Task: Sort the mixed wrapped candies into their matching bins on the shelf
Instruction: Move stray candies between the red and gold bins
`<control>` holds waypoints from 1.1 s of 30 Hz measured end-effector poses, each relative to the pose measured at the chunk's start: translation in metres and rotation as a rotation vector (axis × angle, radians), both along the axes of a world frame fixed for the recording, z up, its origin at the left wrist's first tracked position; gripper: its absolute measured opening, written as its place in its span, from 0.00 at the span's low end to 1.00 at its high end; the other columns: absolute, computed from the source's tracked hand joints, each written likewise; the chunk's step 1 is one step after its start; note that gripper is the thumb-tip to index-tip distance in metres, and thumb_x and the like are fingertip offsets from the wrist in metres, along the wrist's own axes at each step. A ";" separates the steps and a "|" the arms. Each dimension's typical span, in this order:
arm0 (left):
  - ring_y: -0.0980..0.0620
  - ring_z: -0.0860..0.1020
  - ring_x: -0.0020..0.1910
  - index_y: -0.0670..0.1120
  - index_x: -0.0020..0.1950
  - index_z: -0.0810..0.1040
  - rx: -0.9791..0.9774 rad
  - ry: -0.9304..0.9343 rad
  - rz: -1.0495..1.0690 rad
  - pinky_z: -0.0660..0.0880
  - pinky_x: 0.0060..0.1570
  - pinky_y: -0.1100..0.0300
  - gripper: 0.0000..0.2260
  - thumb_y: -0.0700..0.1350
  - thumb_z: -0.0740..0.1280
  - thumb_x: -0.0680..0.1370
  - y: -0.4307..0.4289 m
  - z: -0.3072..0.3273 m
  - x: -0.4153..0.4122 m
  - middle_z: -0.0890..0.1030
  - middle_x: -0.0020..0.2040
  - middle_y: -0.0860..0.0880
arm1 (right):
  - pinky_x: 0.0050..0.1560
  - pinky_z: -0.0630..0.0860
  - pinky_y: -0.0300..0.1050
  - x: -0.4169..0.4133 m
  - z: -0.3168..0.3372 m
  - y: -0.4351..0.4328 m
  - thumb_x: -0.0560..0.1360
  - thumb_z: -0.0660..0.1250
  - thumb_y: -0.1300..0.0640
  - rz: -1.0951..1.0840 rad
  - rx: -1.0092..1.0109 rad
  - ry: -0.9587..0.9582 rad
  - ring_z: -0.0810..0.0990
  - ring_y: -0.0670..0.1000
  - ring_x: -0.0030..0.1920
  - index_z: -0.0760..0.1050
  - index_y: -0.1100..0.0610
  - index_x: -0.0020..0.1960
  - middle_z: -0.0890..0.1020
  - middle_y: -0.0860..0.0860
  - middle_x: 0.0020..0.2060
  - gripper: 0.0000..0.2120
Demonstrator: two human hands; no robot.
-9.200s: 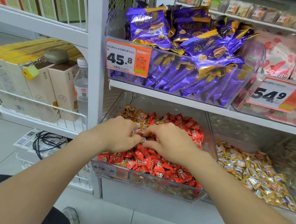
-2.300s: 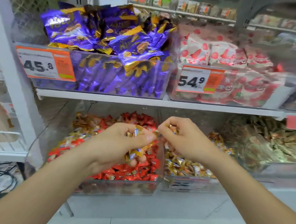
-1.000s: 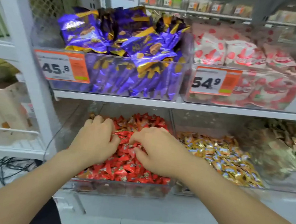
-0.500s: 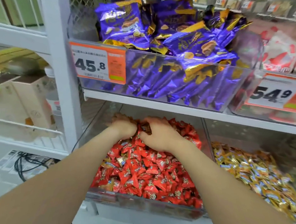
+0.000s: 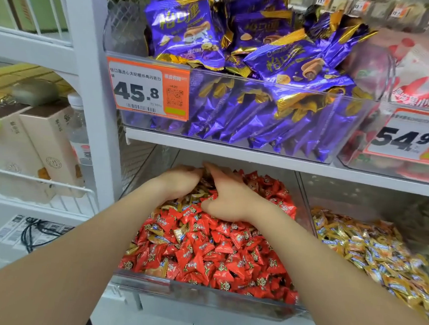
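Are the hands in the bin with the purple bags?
No, the left hand and right hand are in the red candy bin, below the purple bags.

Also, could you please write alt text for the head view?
A person's left hand and right hand reach among gold-wrapped candies at the back of a clear bin of red candies. The next bin to the right holds gold candies; purple packets fill the bin above.
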State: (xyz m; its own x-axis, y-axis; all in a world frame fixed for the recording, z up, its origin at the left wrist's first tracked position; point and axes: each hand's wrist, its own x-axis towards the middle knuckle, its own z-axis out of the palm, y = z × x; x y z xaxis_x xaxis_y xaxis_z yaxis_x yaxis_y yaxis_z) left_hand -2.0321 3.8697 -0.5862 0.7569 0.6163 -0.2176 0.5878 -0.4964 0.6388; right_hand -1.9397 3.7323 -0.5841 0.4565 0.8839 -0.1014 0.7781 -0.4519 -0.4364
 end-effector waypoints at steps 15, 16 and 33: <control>0.47 0.78 0.64 0.48 0.77 0.66 0.250 -0.105 -0.432 0.73 0.62 0.54 0.24 0.42 0.67 0.82 -0.054 0.027 -0.070 0.79 0.65 0.47 | 0.66 0.71 0.40 -0.014 0.037 -0.058 0.71 0.72 0.60 0.208 0.241 -0.234 0.79 0.48 0.65 0.73 0.49 0.75 0.83 0.46 0.65 0.32; 0.48 0.76 0.67 0.48 0.77 0.67 0.285 -0.128 -0.435 0.71 0.65 0.56 0.24 0.43 0.68 0.82 -0.055 0.027 -0.072 0.78 0.68 0.47 | 0.65 0.71 0.39 -0.015 0.038 -0.062 0.72 0.73 0.59 0.203 0.241 -0.259 0.80 0.48 0.63 0.75 0.49 0.74 0.83 0.46 0.63 0.30; 0.51 0.80 0.43 0.53 0.58 0.78 0.227 -0.267 -0.342 0.78 0.46 0.48 0.08 0.54 0.64 0.85 -0.070 0.032 -0.070 0.83 0.45 0.51 | 0.49 0.78 0.45 -0.002 0.048 -0.094 0.83 0.68 0.47 0.025 0.269 -0.127 0.83 0.43 0.42 0.83 0.47 0.56 0.86 0.43 0.41 0.08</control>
